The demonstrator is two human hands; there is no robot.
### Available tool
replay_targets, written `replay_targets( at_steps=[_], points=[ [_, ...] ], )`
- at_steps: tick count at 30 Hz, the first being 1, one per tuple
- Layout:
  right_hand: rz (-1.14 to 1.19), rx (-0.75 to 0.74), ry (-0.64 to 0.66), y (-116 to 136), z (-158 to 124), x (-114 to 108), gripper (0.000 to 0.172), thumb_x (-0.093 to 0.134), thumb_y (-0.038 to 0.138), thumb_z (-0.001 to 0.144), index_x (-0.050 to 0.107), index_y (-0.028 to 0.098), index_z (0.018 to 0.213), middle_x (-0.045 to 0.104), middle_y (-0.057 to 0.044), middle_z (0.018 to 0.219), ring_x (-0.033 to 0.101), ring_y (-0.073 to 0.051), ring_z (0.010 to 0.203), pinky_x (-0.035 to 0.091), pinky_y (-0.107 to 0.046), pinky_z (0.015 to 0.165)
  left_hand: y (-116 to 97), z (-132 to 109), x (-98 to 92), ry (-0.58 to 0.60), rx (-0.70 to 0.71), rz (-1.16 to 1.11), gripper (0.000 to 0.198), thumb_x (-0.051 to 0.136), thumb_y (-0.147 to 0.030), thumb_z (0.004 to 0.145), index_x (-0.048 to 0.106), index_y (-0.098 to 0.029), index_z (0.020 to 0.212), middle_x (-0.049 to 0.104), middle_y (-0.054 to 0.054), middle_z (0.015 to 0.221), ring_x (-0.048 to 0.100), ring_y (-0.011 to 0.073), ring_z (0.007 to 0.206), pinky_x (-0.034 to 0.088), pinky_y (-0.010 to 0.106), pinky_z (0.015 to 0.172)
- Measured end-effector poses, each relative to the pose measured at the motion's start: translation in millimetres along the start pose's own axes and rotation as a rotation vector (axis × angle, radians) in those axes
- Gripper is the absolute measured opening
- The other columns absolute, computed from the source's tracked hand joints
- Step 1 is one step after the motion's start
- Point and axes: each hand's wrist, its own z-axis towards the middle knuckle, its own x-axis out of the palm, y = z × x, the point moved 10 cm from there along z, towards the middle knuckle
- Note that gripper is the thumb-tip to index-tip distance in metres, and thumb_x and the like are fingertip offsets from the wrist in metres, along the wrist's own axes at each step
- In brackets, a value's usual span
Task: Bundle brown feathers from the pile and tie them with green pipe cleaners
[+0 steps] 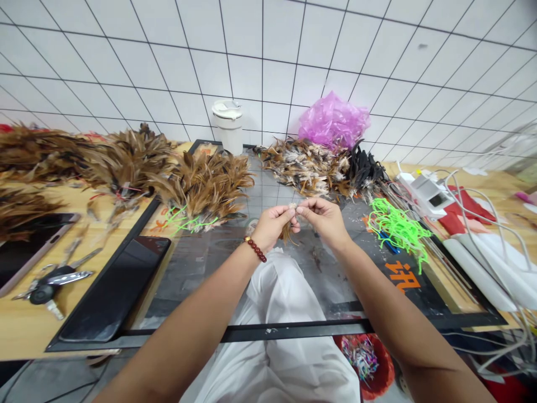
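Observation:
My left hand (272, 225), a beaded bracelet on its wrist, pinches a small brown feather bundle (287, 232) whose tips hang downward. The fingers of my right hand (322, 218) are closed at the pale quill end of the same bundle, touching my left fingertips. Both hands are above the glass-topped board (197, 280). Beyond them lies a heap of mixed brown, white and black feathers (308, 165). Brown feather bunches (205, 179), some with green ties, are to the left. Bright green cords (396, 224) lie in a tangle on the right.
A white lidded cup (229, 126) and a pink plastic bag (333, 120) stand by the tiled wall. At left are a phone (117, 288) and keys (54, 282). A white device (432, 193) with cables sits at right. Below is a red bin (380, 369).

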Motion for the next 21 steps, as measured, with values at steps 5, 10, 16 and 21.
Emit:
replay_targets(
  at_steps=[5,10,16,21],
  points=[
    [-0.006,-0.013,0.003,2,-1,1,0.021,0.072,0.038,0.07,0.064,0.019,0.072,0.064,0.0,0.068,0.058,-0.012,0.065,0.048,-0.026,0.064,1,-1,2.2,0.024,-0.005,0.047,0.03,0.074,-0.035,0.071,0.059,-0.01,0.062,0.061,0.003,0.057,0.059,0.0094,0.05,0.048,0.02,0.051],
    [-0.169,-0.039,-0.058,2,3,-14,0.023,0.064,0.04,0.078,0.065,0.019,0.085,0.066,-0.001,0.074,0.058,-0.013,0.066,0.047,-0.027,0.063,1,0,2.1,0.019,0.002,0.02,0.028,0.075,-0.036,0.069,0.062,-0.01,0.07,0.058,0.0,0.056,0.057,0.0082,0.049,0.049,0.02,0.052],
    [-1.053,-0.198,-0.023,10,1,-12,0.019,0.06,0.034,0.081,0.071,0.02,0.09,0.064,-0.008,0.088,0.057,-0.02,0.084,0.041,-0.032,0.074,-4,4,-20.0,-0.162,0.089,-0.105,0.03,0.074,-0.038,0.07,0.06,-0.012,0.074,0.053,-0.003,0.057,0.057,0.0079,0.051,0.05,0.022,0.054],
    [-1.321,-0.193,0.057,5,-4,7,0.02,0.052,0.026,0.086,0.069,0.018,0.082,0.064,-0.012,0.091,0.054,-0.025,0.09,0.036,-0.035,0.075,-6,5,-25.0,-0.204,0.121,-0.119,0.032,0.075,-0.039,0.068,0.06,-0.012,0.074,0.052,-0.004,0.056,0.056,0.0078,0.052,0.049,0.022,0.054]
  ],
)
